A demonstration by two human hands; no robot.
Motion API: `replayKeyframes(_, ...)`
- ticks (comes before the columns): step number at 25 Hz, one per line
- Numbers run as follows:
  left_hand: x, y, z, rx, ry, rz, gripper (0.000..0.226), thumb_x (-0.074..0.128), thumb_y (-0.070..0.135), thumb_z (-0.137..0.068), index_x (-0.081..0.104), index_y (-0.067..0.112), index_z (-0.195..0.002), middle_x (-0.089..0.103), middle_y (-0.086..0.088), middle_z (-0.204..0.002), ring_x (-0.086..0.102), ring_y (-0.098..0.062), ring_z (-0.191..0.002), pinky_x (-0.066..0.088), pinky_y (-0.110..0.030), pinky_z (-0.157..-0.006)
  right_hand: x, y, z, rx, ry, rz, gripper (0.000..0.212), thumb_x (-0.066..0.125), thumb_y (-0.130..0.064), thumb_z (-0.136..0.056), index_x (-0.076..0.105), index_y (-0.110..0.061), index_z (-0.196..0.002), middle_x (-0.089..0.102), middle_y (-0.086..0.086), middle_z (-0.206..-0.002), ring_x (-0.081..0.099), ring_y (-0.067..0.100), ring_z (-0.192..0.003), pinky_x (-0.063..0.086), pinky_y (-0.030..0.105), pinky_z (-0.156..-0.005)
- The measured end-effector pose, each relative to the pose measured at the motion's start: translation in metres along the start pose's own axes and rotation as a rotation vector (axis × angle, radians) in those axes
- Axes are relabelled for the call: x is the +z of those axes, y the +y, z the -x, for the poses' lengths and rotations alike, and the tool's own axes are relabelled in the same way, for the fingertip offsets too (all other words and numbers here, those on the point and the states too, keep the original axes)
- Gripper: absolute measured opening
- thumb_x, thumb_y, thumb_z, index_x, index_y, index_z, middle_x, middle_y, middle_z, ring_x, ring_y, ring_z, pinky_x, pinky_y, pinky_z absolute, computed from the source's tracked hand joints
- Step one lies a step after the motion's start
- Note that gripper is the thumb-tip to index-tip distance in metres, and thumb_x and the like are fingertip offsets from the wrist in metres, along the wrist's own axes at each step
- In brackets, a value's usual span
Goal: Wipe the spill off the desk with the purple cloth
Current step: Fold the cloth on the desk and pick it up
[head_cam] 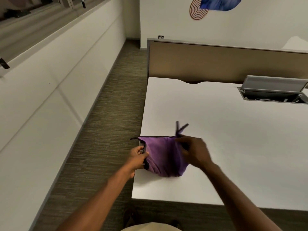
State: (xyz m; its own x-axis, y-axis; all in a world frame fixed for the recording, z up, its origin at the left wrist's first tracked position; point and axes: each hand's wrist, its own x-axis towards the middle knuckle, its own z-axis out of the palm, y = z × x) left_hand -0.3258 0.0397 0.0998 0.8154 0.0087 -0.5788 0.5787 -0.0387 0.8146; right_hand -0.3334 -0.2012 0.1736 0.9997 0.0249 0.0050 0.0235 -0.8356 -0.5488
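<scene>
A purple cloth [162, 155] with dark edging hangs stretched between both hands above the near left corner of the white desk [233, 139]. My left hand [137, 155] grips its left edge, just past the desk's left side. My right hand [195, 151], blurred by motion, pinches the cloth's upper right corner, where dark trim sticks up. The cloth's lower fold touches the desktop. No spill shows on the desk surface.
A brown divider panel [225, 64] stands along the desk's far edge. An open grey cable hatch [273, 92] sits at the back right. Carpeted floor [108, 139] runs along the desk's left side, beside a white padded wall bench [41, 105].
</scene>
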Motion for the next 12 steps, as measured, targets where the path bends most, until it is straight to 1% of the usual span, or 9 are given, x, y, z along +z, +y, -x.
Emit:
replayKeyframes(2,0.009,0.002,0.003,0.032,-0.004,0.002,0.036,0.062,0.011,-0.101,0.056,0.019,-0.136,0.069,-0.01,-0.117,0.07,-0.021,-0.095,0.059,-0.033,-0.064,0.035,-0.024,0.002,-0.078,-0.11,-0.029,0.034,0.064,-0.018,-0.097,0.074,-0.028,-0.128,0.077,-0.002,-0.125,0.073,0.022,-0.108,0.05,0.022,-0.084)
replayKeyframes(4,0.012,0.002,0.004,0.063,0.001,-0.002,0.032,0.062,0.013,-0.102,0.059,0.016,-0.134,0.07,-0.013,-0.119,0.07,-0.025,-0.102,0.06,-0.034,-0.067,0.064,-0.041,0.002,-0.102,-0.193,-0.124,0.038,0.061,-0.015,-0.101,0.066,-0.02,-0.138,0.075,0.003,-0.129,0.071,0.021,-0.114,0.049,0.02,-0.091)
replayKeyframes(5,0.011,0.002,0.006,0.072,0.006,-0.004,0.031,0.06,0.013,-0.103,0.059,0.015,-0.134,0.071,-0.013,-0.118,0.07,-0.026,-0.104,0.059,-0.034,-0.068,0.074,-0.047,0.001,-0.102,-0.204,-0.17,0.039,0.062,-0.015,-0.101,0.064,-0.017,-0.14,0.075,0.005,-0.128,0.071,0.021,-0.115,0.05,0.019,-0.092)
replayKeyframes(6,0.01,0.002,0.008,0.079,0.017,-0.006,0.03,0.059,0.013,-0.103,0.059,0.014,-0.134,0.071,-0.012,-0.116,0.07,-0.026,-0.104,0.059,-0.034,-0.07,0.081,-0.049,0.001,-0.101,-0.202,-0.204,0.041,0.063,-0.015,-0.099,0.063,-0.016,-0.14,0.075,0.006,-0.126,0.073,0.02,-0.112,0.05,0.014,-0.09)
replayKeyframes(7,0.007,0.001,0.01,0.088,0.037,-0.009,0.031,0.059,0.011,-0.103,0.058,0.014,-0.134,0.071,-0.008,-0.113,0.069,-0.024,-0.103,0.06,-0.035,-0.073,0.087,-0.051,0.001,-0.1,-0.204,-0.227,0.045,0.066,-0.015,-0.097,0.061,-0.016,-0.142,0.076,0.007,-0.123,0.074,0.017,-0.105,0.048,0.005,-0.084)
replayKeyframes(8,0.004,0.001,0.013,0.103,0.059,-0.022,0.035,0.059,0.009,-0.102,0.055,0.018,-0.135,0.068,-0.004,-0.112,0.068,-0.022,-0.102,0.06,-0.037,-0.077,0.091,-0.051,0.001,-0.095,-0.218,-0.241,0.052,0.07,-0.017,-0.094,0.058,-0.018,-0.146,0.077,0.007,-0.121,0.073,0.009,-0.094,0.044,-0.003,-0.076)
replayKeyframes(9,0.001,-0.001,0.015,0.115,0.086,-0.04,0.042,0.06,0.006,-0.101,0.052,0.021,-0.14,0.065,-0.002,-0.111,0.066,-0.021,-0.102,0.061,-0.039,-0.083,0.094,-0.05,0.002,-0.08,-0.238,-0.255,0.061,0.074,-0.019,-0.092,0.054,-0.02,-0.149,0.077,0.007,-0.12,0.067,-0.003,-0.084,0.041,-0.007,-0.069)
replayKeyframes(10,-0.002,-0.002,0.017,0.126,0.109,-0.059,0.045,0.06,0.004,-0.1,0.05,0.023,-0.14,0.064,-0.001,-0.11,0.065,-0.021,-0.101,0.061,-0.04,-0.084,0.096,-0.049,0.002,-0.062,-0.249,-0.272,0.066,0.078,-0.022,-0.09,0.052,-0.021,-0.15,0.076,0.006,-0.12,0.06,-0.011,-0.078,0.04,-0.007,-0.067)
replayKeyframes(12,-0.008,-0.008,0.022,0.132,0.143,-0.087,0.041,0.062,0.005,-0.099,0.05,0.022,-0.134,0.063,-0.001,-0.106,0.065,-0.017,-0.095,0.06,-0.033,-0.075,0.099,-0.047,0.004,-0.039,-0.232,-0.315,0.061,0.081,-0.022,-0.088,0.057,-0.02,-0.144,0.074,-0.001,-0.121,0.059,-0.017,-0.074,0.044,-0.004,-0.065)
